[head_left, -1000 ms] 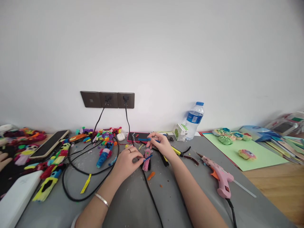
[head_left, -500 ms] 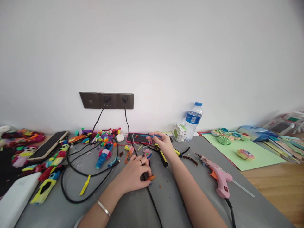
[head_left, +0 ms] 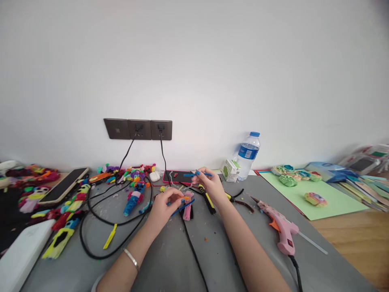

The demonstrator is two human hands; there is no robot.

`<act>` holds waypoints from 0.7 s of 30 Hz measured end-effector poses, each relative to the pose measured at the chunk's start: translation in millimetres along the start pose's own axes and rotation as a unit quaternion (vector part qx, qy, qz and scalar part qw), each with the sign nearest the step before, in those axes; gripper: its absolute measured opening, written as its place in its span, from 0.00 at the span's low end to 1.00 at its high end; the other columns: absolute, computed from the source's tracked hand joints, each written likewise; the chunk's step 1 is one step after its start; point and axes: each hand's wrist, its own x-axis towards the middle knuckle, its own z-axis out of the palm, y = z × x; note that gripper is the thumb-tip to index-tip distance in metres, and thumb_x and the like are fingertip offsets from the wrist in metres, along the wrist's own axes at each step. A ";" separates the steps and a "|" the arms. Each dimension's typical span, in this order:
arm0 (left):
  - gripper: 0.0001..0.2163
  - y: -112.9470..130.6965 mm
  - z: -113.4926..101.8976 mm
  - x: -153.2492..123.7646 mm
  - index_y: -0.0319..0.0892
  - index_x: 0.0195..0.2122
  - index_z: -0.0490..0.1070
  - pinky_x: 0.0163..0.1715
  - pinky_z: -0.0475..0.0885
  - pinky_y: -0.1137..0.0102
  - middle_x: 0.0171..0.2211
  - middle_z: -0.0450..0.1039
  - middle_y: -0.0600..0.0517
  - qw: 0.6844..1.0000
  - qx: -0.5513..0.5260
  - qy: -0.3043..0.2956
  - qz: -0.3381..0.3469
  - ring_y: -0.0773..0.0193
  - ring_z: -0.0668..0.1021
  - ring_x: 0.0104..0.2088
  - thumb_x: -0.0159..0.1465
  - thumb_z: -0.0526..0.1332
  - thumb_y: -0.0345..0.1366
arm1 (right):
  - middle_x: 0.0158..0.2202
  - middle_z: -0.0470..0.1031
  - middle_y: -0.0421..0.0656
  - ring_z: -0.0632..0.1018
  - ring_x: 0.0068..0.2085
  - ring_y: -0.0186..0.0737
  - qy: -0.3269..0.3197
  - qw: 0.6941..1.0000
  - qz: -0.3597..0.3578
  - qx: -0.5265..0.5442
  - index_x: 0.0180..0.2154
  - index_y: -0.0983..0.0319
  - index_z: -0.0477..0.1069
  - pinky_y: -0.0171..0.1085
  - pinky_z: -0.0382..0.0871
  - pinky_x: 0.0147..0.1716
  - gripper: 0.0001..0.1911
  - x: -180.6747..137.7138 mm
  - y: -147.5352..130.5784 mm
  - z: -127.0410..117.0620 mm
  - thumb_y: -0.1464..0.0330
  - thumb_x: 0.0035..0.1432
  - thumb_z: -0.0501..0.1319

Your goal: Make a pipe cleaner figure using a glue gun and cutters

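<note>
My left hand (head_left: 165,207) is closed in a pinch on a small orange piece and a thin blue stick (head_left: 182,207) that juts out to the right. It sits just left of a small pink fuzzy figure (head_left: 188,206) lying on the grey table (head_left: 170,259). My right hand (head_left: 209,184) is raised behind the figure, fingers pinched on a short blue stick (head_left: 200,174). A black cable (head_left: 191,247) runs under the figure toward me.
Many colourful fuzzy figures (head_left: 71,207) and a phone (head_left: 63,185) lie at the left. Black cables (head_left: 100,219) loop from wall sockets (head_left: 138,129). A pink glue gun (head_left: 281,229), pliers (head_left: 238,198), a water bottle (head_left: 248,154), a small carton (head_left: 230,169) and green paper (head_left: 316,194) are to the right.
My left hand picked up the orange piece from the table in front of the pink figure and rose back up beside it. My right hand stayed nearly still with its blue stick.
</note>
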 end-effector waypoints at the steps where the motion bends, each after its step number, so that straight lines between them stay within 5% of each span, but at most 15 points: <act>1: 0.05 -2.1 -1.4 1.6 0.41 0.35 0.74 0.35 0.72 0.70 0.33 0.75 0.50 0.999 -0.024 0.021 -0.006 0.62 0.78 0.34 0.59 0.60 0.32 | 0.24 0.78 0.40 0.79 0.27 0.38 -0.010 1.000 0.005 0.011 0.30 0.61 0.69 0.38 0.74 0.33 0.19 -0.9 -0.6 0.8 0.54 0.46 0.71; 9: 0.07 -7.0 -6.0 6.0 0.40 0.34 0.73 0.36 0.73 0.69 0.33 0.76 0.49 0.985 -0.122 0.104 -0.059 0.61 0.79 0.36 0.55 0.64 0.36 | 0.26 0.76 0.40 0.75 0.26 0.34 -0.141 0.988 0.023 -0.058 0.33 0.62 0.71 0.34 0.70 0.30 0.14 -9.2 -4.6 6.9 0.58 0.53 0.68; 13: 0.07 -7.0 -6.4 5.8 0.40 0.33 0.73 0.35 0.73 0.70 0.32 0.77 0.49 0.982 -0.139 0.113 -0.067 0.60 0.79 0.36 0.55 0.65 0.37 | 0.27 0.71 0.38 0.71 0.27 0.32 -0.151 0.976 -0.011 -0.157 0.30 0.62 0.70 0.33 0.68 0.29 0.12 -11.3 -6.0 10.6 0.60 0.54 0.66; 21: 0.07 -6.2 -7.1 3.9 0.40 0.35 0.74 0.34 0.73 0.72 0.33 0.77 0.49 0.985 -0.125 0.111 -0.048 0.62 0.79 0.35 0.57 0.64 0.36 | 0.25 0.68 0.37 0.70 0.25 0.32 -0.170 0.967 -0.009 -0.187 0.30 0.62 0.68 0.34 0.67 0.29 0.11 -12.4 -7.1 12.6 0.62 0.55 0.64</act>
